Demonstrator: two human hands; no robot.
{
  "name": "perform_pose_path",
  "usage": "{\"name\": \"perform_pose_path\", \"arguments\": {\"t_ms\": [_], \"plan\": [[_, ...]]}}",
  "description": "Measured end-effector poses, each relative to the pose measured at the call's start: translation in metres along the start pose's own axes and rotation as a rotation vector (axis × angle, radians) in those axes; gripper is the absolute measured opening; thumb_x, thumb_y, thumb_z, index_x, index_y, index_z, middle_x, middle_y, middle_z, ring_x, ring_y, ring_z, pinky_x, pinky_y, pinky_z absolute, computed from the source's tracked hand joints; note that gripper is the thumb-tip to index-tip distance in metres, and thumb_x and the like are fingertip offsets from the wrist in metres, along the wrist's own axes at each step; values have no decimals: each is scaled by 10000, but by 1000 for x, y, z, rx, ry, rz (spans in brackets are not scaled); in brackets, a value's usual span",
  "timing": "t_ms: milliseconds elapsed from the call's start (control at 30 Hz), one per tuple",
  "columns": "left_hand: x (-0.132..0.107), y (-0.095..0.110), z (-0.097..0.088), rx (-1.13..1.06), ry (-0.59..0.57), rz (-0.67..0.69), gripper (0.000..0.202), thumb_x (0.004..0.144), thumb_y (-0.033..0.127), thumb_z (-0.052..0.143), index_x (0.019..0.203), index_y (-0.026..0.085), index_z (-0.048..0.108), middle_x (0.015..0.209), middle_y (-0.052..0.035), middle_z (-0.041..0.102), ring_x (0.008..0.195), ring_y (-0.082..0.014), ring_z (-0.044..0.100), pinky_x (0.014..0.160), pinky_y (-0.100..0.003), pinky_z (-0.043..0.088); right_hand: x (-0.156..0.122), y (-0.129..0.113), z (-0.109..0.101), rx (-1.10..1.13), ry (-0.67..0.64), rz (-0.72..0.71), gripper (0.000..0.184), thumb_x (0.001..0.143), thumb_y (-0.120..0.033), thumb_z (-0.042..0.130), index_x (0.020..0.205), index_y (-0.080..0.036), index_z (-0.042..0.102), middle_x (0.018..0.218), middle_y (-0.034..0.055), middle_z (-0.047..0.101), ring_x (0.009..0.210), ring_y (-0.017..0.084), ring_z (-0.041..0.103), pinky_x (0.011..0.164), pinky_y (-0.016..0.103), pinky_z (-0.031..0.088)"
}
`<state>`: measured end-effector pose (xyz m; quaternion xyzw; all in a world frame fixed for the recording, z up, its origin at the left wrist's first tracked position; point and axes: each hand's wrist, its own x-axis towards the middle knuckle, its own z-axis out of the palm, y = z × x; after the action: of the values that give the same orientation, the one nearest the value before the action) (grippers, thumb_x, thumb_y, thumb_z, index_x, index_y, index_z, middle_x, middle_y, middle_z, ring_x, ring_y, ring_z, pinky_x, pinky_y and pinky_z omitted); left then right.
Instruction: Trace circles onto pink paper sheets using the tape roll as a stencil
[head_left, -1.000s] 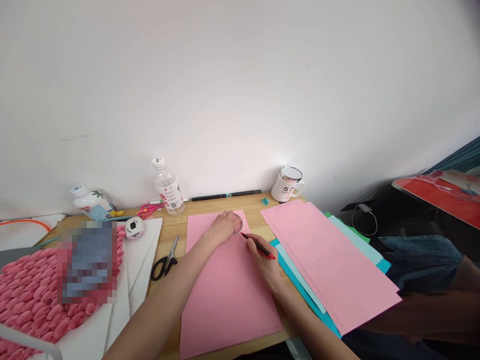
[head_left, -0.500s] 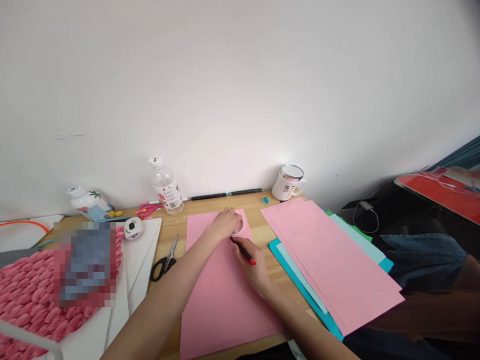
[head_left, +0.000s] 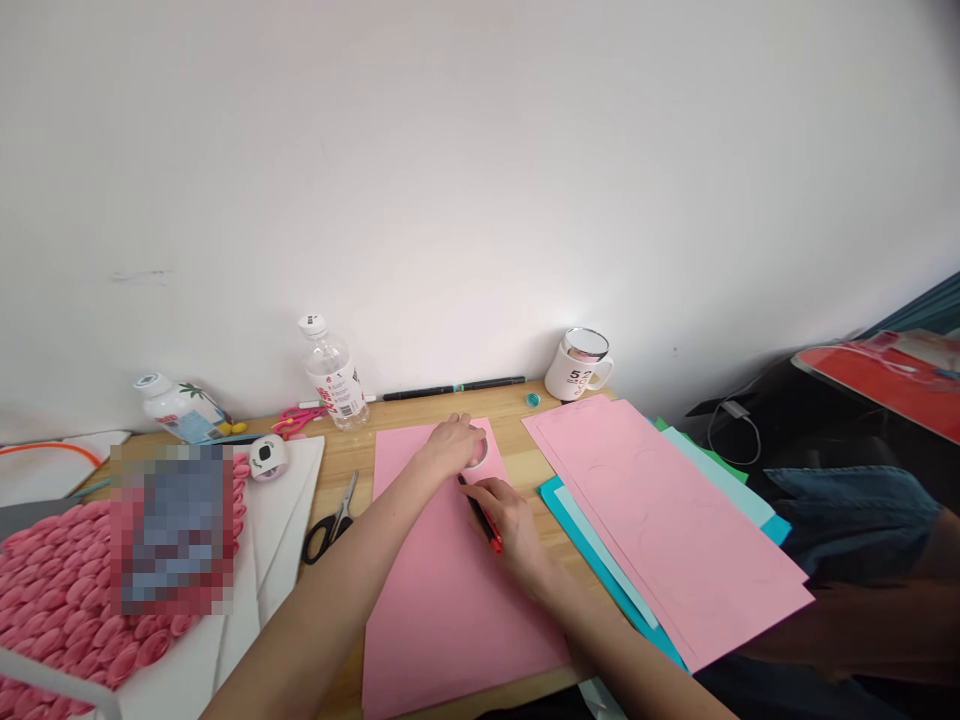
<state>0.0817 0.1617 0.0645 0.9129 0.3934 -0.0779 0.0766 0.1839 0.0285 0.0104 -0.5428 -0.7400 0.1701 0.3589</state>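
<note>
- At the far left, rolled pink pieces (head_left: 52, 580) are laid beside white sheets (head_left: 289, 510).
- Next, black-handled scissors (head_left: 341, 522) are left open on the bench (head_left: 517, 455), near the left forearm; they could be knocked if that elbow were swung outward.
- In the middle, a pink sheet (head_left: 450, 620) is spread lengthwise; it could be skewed if pressed unevenly by either wrist.
- On its far end, a round, pale-rimmed piece (head_left: 477, 466) is covered partly by the left hand (head_left: 454, 447), whose fingers are bent over it; whether the rim is pinched cannot be told. Were the pressure eased, the piece could be shifted and a line spoiled.
- Just right and nearer, a black-and-red pen (head_left: 480, 512) is pinched in the right hand (head_left: 517, 530), its tip hard to see; the left hand could be marked, being so close.
- At the right, stacked pink sheets (head_left: 667, 530), seemingly overhanging the bench, could be dislodged if brushed by the right forearm.
</note>
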Motion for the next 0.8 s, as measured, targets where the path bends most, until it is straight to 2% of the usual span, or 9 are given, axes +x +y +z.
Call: {"name": "perform_pose_path", "arguments": {"t_ms": [100, 167, 267, 367, 433, 500, 600, 733, 800], "plan": [[-4, 3, -3, -4, -5, -3, 262, 758, 110, 553, 995, 190, 632, 1025, -113, 575, 951, -248, 528, 743, -324, 460, -9, 5, -15, 46, -10, 38, 579, 665, -8, 461, 1162, -240, 650, 1008, 94, 670, 839, 232, 629, 685, 328, 491], [-7, 5, -4, -1, -1, -7, 270, 765, 75, 519, 988, 183, 624, 1021, -118, 576, 950, -246, 525, 742, -326, 458, -11, 9, -25, 138, 21, 90, 431, 761, -89, 496, 1117, -254, 674, 979, 77, 685, 815, 222, 642, 693, 330, 506], [-11, 9, -3, 1, 8, -11, 321, 738, 2, 481, 979, 173, 606, 1009, -118, 580, 953, -240, 520, 752, -324, 455, -2, 18, -38, 313, 210, 242, 217, 833, -281, 556, 983, -234, 705, 923, 65, 703, 801, 215, 661, 715, 334, 536], [-12, 14, 3, -5, 20, -24, 340, 710, -16, 494, 982, 162, 591, 1005, -122, 581, 968, -242, 520, 773, -325, 453, 23, 25, -50, 444, 411, 399, 280, 794, -432, 624, 920, -191, 690, 899, 85, 705, 775, 221, 674, 699, 343, 560], [-11, 17, 8, -5, 33, -44, 330, 721, -8, 498, 1002, 146, 582, 1020, -141, 578, 988, -256, 521, 794, -343, 451, 47, 25, -57, 526, 457, 428, 348, 764, -493, 647, 895, -170, 663, 857, 90, 701, 732, 220, 681, 698, 354, 565], [-9, 19, 12, -3, 43, -62, 325, 742, -1, 494, 1029, 130, 570, 1054, -162, 573, 1011, -274, 522, 815, -368, 447, 73, 23, -59, 598, 409, 391, 354, 754, -513, 643, 857, -175, 632, 789, 68, 692, 713, 215, 685, 709, 355, 564], [-4, 20, 17, -3, 40, -81, 329, 765, 10, 489, 1071, 110, 558, 1132, -195, 563, 1046, -299, 525, 842, -399, 439, 109, 16, -53, 593, 220, 284, 252, 753, -437, 641, 785, -197, 573, 701, 27, 659, 689, 197, 672, 674, 319, 544], [4, 19, 25, -20, 15, -96, 338, 784, 54, 501, 1110, 133, 543, 1152, -168, 584, 1073, -300, 525, 867, -400, 433, 142, 4, -34, 376, 27, 179, 111, 783, -290, 584, 829, -208, 525, 711, -2, 640, 666, 163, 630, 617, 268, 486], [6, 18, 30, -28, 10, -105, 350, 796, 70, 485, 1132, 156, 530, 1148, -140, 595, 1082, -292, 519, 885, -399, 427, 152, -4, -26, 199, -126, 121, 76, 786, -246, 579, 808, -212, 515, 711, -8, 636, 637, 149, 598, 569, 242, 438]]}}
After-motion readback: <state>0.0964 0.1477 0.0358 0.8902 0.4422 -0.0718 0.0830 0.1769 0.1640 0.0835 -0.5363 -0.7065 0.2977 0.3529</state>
